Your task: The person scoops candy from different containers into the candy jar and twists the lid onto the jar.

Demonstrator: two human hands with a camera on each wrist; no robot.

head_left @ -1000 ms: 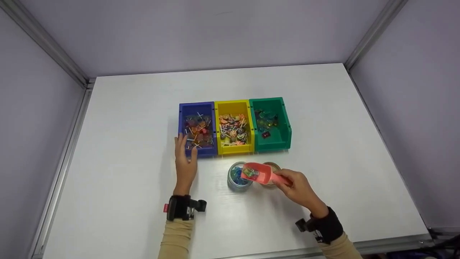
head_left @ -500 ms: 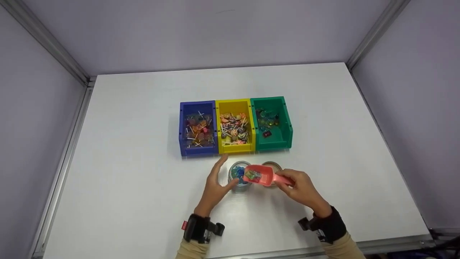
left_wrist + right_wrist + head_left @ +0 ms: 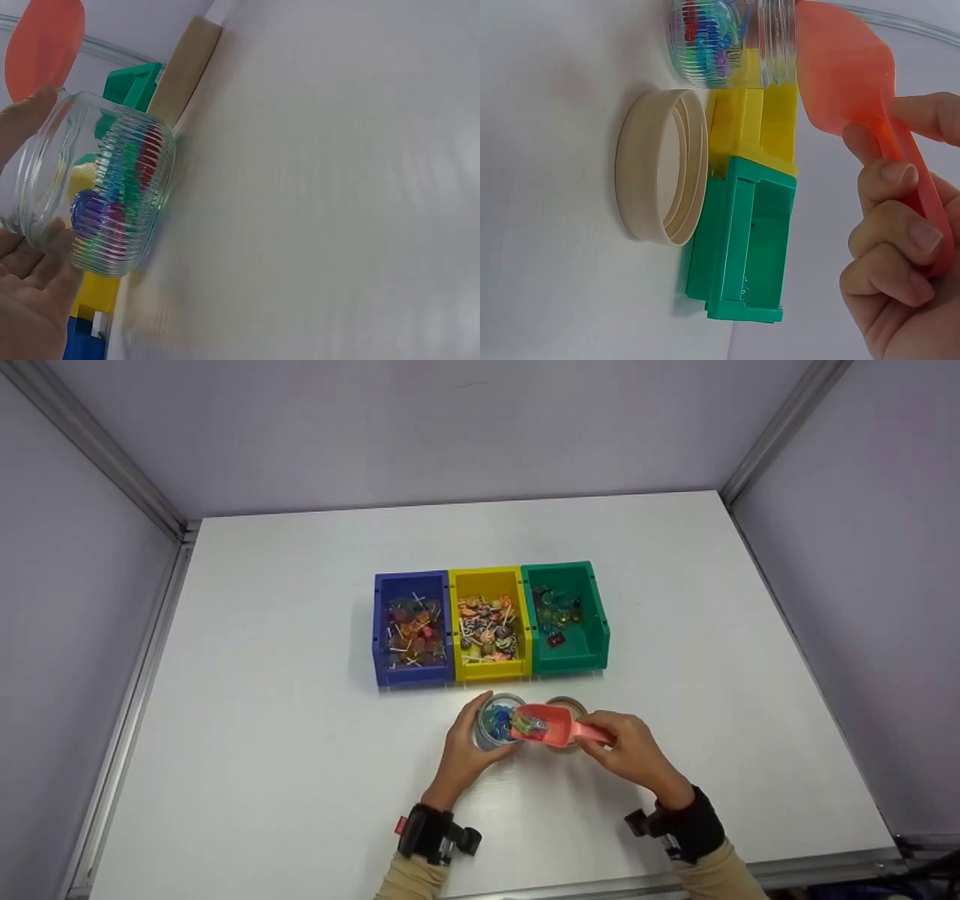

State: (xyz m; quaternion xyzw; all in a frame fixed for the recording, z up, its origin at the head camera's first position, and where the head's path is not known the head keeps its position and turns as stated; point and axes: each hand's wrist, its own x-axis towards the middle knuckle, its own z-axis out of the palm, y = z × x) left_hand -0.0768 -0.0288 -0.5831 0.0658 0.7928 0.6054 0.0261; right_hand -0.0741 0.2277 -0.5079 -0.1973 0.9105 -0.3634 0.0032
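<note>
My left hand (image 3: 459, 757) holds a ribbed clear glass jar (image 3: 54, 176), thumb on one side and fingers on the other. Through its wall show blue, green, red and purple see-through pieces (image 3: 120, 195). With my right hand (image 3: 628, 750) I grip a coral-pink scoop (image 3: 555, 726) by its handle. A few clear greenish and reddish pieces (image 3: 529, 726) lie in the scoop. Its front lip overlaps the jar's mouth in the head view, and the right wrist view has it right at the rim. Partly hidden below the scoop, a beige round lid (image 3: 641, 172) rests on the table.
Behind the jar, three joined bins stand in a row. The blue bin (image 3: 379, 652) and yellow bin (image 3: 487, 673) hold wrapped lollipops. In the green bin (image 3: 574, 652) lie several translucent coloured pieces. Pale walls (image 3: 465, 435) enclose the white table (image 3: 270, 675) at the back and sides.
My left hand has come from beside the blue bin, rightward and nearer me, and now clasps the jar. The scoop has shifted slightly right and stays over the jar's edge.
</note>
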